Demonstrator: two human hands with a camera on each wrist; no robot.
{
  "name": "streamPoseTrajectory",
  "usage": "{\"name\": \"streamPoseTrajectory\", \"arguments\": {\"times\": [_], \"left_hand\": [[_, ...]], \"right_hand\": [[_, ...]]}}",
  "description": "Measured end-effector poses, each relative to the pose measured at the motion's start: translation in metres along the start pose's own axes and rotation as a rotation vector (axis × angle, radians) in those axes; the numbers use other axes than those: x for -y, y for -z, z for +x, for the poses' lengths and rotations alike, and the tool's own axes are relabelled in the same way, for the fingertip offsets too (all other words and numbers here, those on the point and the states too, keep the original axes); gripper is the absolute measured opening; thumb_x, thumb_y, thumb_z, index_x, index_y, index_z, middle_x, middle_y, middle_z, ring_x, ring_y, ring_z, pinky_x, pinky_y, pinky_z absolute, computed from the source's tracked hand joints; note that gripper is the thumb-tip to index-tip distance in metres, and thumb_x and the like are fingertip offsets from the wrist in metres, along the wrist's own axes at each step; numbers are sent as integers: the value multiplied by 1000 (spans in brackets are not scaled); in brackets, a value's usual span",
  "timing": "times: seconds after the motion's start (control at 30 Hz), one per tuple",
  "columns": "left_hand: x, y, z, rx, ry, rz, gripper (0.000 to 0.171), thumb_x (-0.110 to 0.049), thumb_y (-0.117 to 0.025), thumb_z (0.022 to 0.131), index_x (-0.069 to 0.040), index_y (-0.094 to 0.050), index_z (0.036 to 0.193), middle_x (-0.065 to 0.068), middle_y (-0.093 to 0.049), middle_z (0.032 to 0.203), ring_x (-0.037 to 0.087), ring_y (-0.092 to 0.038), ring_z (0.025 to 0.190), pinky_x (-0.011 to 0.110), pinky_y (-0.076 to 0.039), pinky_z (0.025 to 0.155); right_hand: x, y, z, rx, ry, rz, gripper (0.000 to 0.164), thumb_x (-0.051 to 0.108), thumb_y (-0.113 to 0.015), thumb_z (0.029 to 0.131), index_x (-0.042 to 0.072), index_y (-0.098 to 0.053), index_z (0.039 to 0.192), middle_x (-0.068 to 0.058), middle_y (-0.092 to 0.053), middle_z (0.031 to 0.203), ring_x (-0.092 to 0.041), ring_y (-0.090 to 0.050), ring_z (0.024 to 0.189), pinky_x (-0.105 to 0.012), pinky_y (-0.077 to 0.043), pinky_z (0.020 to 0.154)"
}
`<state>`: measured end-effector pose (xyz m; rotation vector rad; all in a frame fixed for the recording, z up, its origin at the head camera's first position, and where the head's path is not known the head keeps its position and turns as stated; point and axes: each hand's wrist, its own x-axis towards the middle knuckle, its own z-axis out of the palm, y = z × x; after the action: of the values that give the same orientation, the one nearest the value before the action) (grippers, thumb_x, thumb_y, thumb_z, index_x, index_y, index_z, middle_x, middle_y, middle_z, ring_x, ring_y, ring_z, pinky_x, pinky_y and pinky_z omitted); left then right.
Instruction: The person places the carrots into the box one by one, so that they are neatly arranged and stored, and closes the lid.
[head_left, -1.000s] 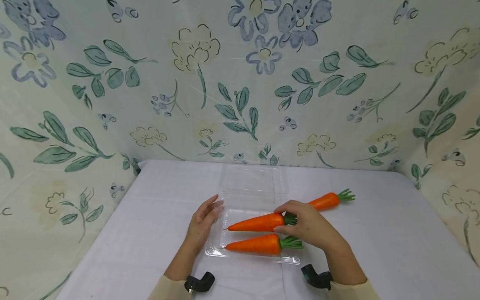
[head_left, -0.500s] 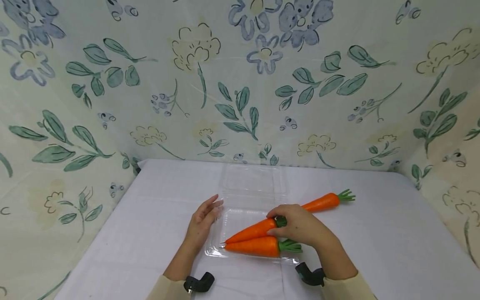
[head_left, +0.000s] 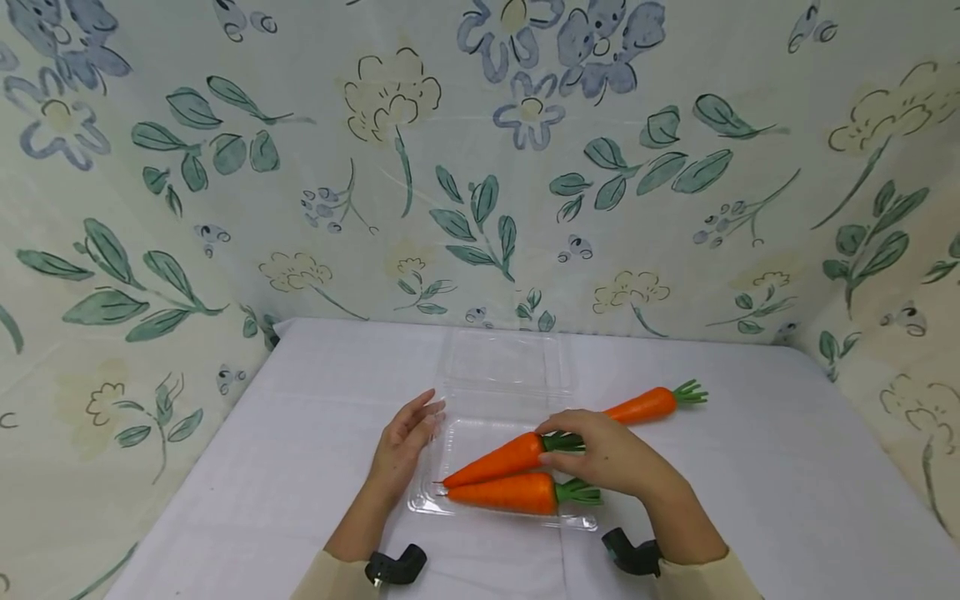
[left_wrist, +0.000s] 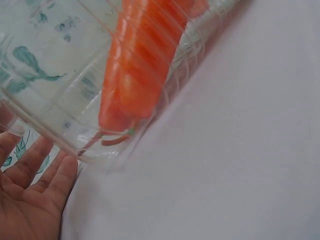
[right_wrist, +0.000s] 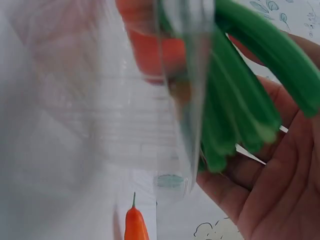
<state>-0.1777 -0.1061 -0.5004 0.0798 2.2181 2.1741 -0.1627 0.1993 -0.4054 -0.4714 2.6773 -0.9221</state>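
In the head view my right hand (head_left: 611,454) has thumb and fingers either side of the leafy end of an orange carrot (head_left: 495,461), which points left inside a clear plastic clamshell box (head_left: 465,433). A second carrot (head_left: 506,493) lies against it along the box's near side, its green top (head_left: 579,492) over the right rim. My left hand (head_left: 402,442) is at the box's left edge, fingers loosely extended. In the left wrist view both carrot tips (left_wrist: 130,100) show through the box wall, fingertips (left_wrist: 67,165) right at its corner. Green stalks (right_wrist: 240,100) fill the space before my right palm.
A third carrot (head_left: 648,406) lies on the white cloth (head_left: 750,467) beyond my right hand, its tip hidden behind it. The clear lid (head_left: 506,362) lies folded back behind the box. Floral fabric (head_left: 480,167) hangs behind and at both sides.
My right hand has brought the upper carrot nearer to me, down against the second one, then shifted it slightly left. More of its green top shows. My left hand has stayed in place.
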Motion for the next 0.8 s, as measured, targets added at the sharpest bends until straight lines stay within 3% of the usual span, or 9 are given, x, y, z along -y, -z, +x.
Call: {"name": "streamPoseTrajectory", "arguments": {"times": [0.17, 0.27, 0.53, 0.8], "left_hand": [[1, 0, 0, -5, 8, 25, 47, -21, -52, 105, -15, -48, 152, 12, -61, 145, 30, -60, 134, 27, -50, 108], [1, 0, 0, -8, 17, 39, 46, -21, -51, 106, -17, -48, 152, 11, -61, 145, 29, -60, 134, 36, -48, 112], [-1, -1, -1, -11, 26, 46, 47, -21, -51, 106, -17, -48, 152, 10, -61, 145, 29, -59, 135, 39, -47, 113], [-2, -1, -1, -10, 23, 47, 47, -20, -51, 106, -16, -48, 152, 10, -62, 145, 29, -60, 134, 39, -47, 113]], "right_hand": [[-4, 0, -3, 32, 43, 36, 34, 45, -74, 91, 30, -70, 121, 11, -69, 124, -20, -62, 120, -56, -50, 106], [-4, -1, -5, 39, 21, 39, 33, 48, -71, 93, 32, -69, 122, 11, -68, 127, -21, -60, 124, -58, -48, 108], [-27, 29, -12, -134, -9, 13, 35, 43, -64, 99, 24, -69, 128, -5, -66, 138, -38, -56, 134, -66, -46, 105], [-90, 63, -4, -291, -253, -154, 50, 46, -60, 101, 14, -61, 139, -22, -52, 150, -48, -44, 136, -70, -40, 107]]}}
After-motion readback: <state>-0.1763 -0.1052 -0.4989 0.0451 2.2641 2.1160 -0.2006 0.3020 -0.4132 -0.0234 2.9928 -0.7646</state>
